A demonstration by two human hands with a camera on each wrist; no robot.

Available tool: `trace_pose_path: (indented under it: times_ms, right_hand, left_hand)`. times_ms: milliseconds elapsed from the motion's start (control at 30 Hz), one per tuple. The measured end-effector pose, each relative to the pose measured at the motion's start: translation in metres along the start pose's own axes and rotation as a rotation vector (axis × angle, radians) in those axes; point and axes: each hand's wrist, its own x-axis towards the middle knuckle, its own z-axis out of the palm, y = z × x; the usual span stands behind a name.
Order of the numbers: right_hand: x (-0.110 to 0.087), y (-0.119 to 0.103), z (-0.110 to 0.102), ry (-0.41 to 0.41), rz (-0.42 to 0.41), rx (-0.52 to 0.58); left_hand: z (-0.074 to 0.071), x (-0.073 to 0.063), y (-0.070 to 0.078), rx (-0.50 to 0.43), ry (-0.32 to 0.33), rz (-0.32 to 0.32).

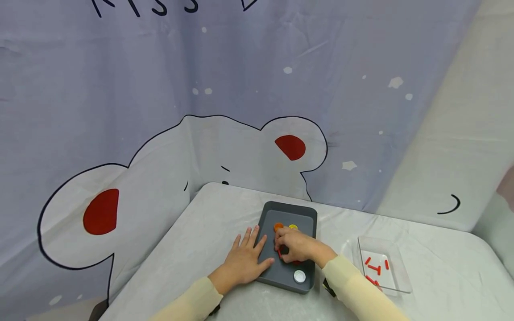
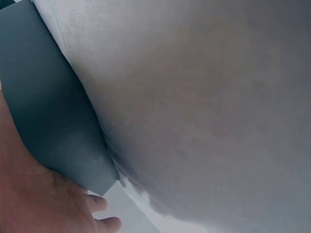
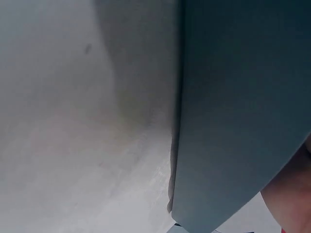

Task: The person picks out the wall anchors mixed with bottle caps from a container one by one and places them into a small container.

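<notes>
A grey tray point(image 1: 287, 209) lies on the cloth-covered table. My left hand point(image 1: 243, 262) rests with spread, straight fingers along its left edge; the left wrist view shows that hand point(image 2: 43, 199) beside the tray's side wall point(image 2: 58, 97). Over the middle of the tray, my right hand point(image 1: 296, 244) pinches a small red stick point(image 1: 279, 254) between thumb and fingers. Inside the tray, an orange cap point(image 1: 278, 227) and a yellow cap point(image 1: 293, 226) sit beyond the right hand. A white cap point(image 1: 299, 276) lies at the near end, and something red point(image 1: 296, 262) shows partly below the hand.
To the right of the tray stands a clear plastic box point(image 1: 401, 272) with several red sticks point(image 1: 374, 268) in it. A printed curtain point(image 1: 241, 156) hangs behind the table. The right wrist view mostly holds the tray's outer wall point(image 3: 233, 107) and white cloth point(image 3: 87, 145).
</notes>
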Motion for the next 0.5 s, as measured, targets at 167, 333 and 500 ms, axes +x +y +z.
trace_pose_path:
  times_ms: [167,333,500]
  right_hand:
    - [-0.002,-0.001,-0.002,0.040,-0.006,0.036]
    - [-0.009,-0.003,-0.010,0.130,-0.039,0.161]
    - [-0.020,-0.002,-0.016,0.238,-0.076,0.286]
  left_hand:
    - [-0.001,0.000,0.001,0.000,0.003,0.000]
    - [-0.004,-0.001,0.003,0.008,-0.016,-0.009]
    - [-0.004,0.000,0.003,0.006,-0.017,-0.017]
